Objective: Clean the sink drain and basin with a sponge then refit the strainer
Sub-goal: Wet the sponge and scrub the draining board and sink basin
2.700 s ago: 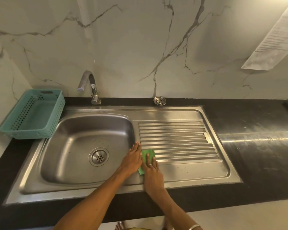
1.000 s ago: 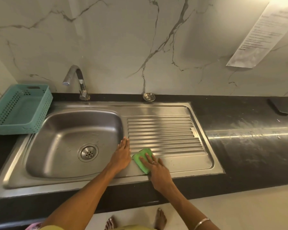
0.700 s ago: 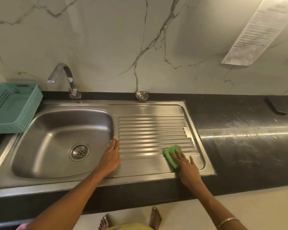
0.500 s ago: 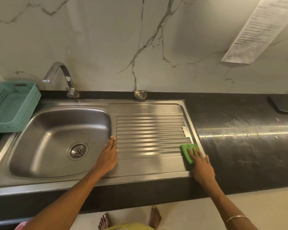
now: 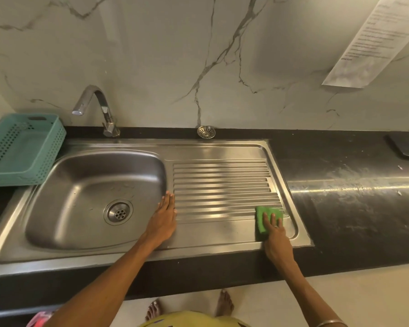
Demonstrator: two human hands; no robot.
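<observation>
A steel sink has its basin (image 5: 80, 190) on the left, with a round drain (image 5: 118, 211) in the floor. A ribbed drainboard (image 5: 222, 182) lies to the right. The loose round strainer (image 5: 206, 132) sits on the dark counter behind the drainboard, against the wall. My right hand (image 5: 275, 234) presses a green sponge (image 5: 265, 214) with straight fingers onto the drainboard's near right corner. My left hand (image 5: 164, 215) rests flat on the strip between basin and drainboard.
A teal perforated basket (image 5: 21, 149) stands left of the basin. A bent steel tap (image 5: 97, 107) rises behind the basin. Dark counter (image 5: 352, 197) stretches right, with a flat black object (image 5: 403, 146) near the wall. A paper sheet (image 5: 376, 38) hangs on the marble wall.
My right hand has slid the sponge from beside my left hand rightward along the drainboard's front to its near right corner. My left hand has stayed in place.
</observation>
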